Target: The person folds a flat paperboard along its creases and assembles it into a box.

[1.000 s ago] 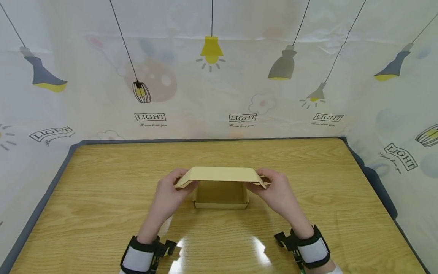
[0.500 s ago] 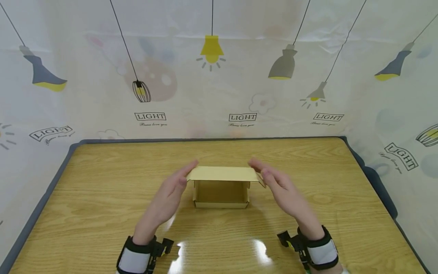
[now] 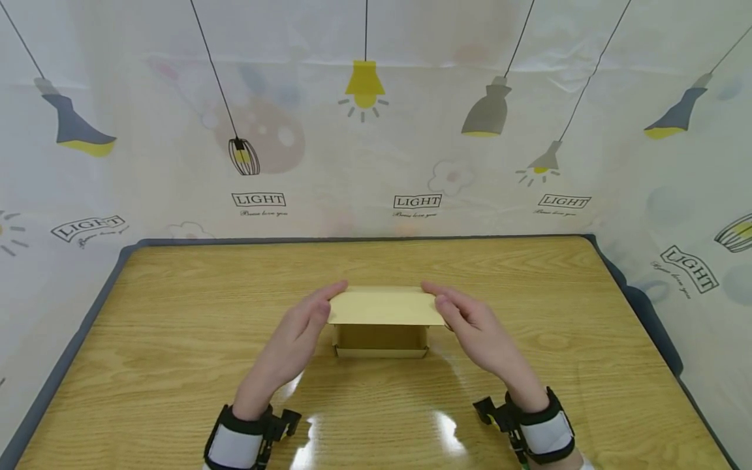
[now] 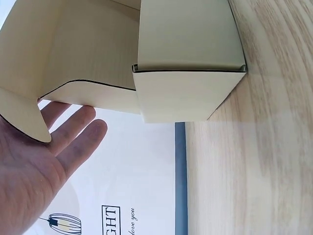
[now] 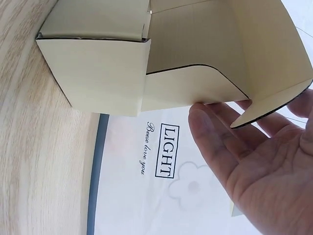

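Note:
A small cardboard box [image 3: 382, 353] stands on the table with its lid [image 3: 384, 307] partly lowered over the opening, front edge toward me. My left hand [image 3: 294, 336] lies along the lid's left side with fairly straight fingers. On the other side, my right hand [image 3: 483, 331] rests against the lid's right edge in the same way. Seen in the left wrist view, the left fingers [image 4: 78, 129] extend beside the lid's side flap [image 4: 90, 91]. In the right wrist view, the right fingers [image 5: 215, 132] touch the lid's outside, near its curved corner tab [image 5: 269, 103]. Part of the box interior shows beneath the lid.
The wood-grain table [image 3: 194, 313] has a dark grey edge at its back and sides. Behind it hangs a pale cloth [image 3: 329, 143] printed with lamps. Each wrist wears a strap with a small camera mount [image 3: 282, 424].
The hands have released their pinch on the lid's side flaps and straightened along its sides. The lid has tilted further down, and the flaps have folded inward. The box has stayed in place.

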`<state>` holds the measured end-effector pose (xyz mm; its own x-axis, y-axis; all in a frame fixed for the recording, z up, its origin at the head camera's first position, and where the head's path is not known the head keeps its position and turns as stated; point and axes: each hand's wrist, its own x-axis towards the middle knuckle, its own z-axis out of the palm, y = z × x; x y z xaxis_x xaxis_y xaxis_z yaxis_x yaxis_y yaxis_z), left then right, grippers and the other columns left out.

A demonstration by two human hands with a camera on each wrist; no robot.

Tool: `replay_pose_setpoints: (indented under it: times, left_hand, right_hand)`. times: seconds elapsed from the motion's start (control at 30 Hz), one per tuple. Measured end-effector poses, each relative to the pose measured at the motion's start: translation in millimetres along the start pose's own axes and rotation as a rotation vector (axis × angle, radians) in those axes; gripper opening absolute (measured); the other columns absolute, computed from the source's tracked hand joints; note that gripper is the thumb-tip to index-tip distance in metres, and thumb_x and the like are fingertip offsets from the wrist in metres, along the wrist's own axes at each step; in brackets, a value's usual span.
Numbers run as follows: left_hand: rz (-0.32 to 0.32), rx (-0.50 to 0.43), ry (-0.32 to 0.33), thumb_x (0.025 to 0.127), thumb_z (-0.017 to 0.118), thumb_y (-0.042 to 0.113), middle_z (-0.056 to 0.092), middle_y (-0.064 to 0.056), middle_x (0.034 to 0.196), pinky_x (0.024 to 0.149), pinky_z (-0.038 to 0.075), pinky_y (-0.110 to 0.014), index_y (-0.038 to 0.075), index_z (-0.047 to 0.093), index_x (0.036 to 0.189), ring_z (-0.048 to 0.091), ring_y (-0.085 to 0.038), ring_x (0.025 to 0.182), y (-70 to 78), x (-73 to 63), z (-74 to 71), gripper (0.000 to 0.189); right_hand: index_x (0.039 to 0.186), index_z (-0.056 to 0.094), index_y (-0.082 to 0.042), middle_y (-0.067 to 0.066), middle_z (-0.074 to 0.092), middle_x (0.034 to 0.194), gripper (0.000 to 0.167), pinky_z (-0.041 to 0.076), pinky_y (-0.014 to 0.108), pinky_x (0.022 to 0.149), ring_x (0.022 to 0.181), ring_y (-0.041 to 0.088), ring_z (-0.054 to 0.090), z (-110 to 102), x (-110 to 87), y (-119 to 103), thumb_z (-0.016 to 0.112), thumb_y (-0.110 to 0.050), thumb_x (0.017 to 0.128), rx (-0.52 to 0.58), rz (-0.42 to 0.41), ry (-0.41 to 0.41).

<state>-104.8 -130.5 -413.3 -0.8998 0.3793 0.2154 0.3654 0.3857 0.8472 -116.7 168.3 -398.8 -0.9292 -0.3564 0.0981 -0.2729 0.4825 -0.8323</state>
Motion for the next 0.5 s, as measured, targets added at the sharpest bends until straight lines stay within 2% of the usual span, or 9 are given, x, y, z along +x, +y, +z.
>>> replay_pose_setpoints:
  times: [0.33,0.5]
  left_hand:
    - [0.000,0.018,0.011,0.105,0.029,0.025,0.041,0.000,0.148,0.111,0.034,-0.042,0.015,0.042,0.143,0.039,-0.016,0.136,-2.1,0.1,1.7,0.041]
    - [-0.003,0.038,0.003,0.105,0.031,0.025,0.043,0.002,0.147,0.112,0.034,-0.042,0.017,0.043,0.142,0.038,-0.015,0.136,-1.3,0.4,1.7,0.040]
  right_hand:
    - [0.134,0.053,-0.014,-0.005,0.034,0.054,0.036,0.035,0.024,0.045,0.047,0.006,0.032,0.5,0.0,-5.1,0.041,-0.025,0.103,0.024,-0.006,-0.016]
    - [0.133,0.055,-0.018,-0.004,0.034,0.053,0.035,0.034,0.024,0.043,0.045,0.007,0.031,1.5,0.0,1.1,0.043,-0.027,0.102,0.047,-0.022,-0.015]
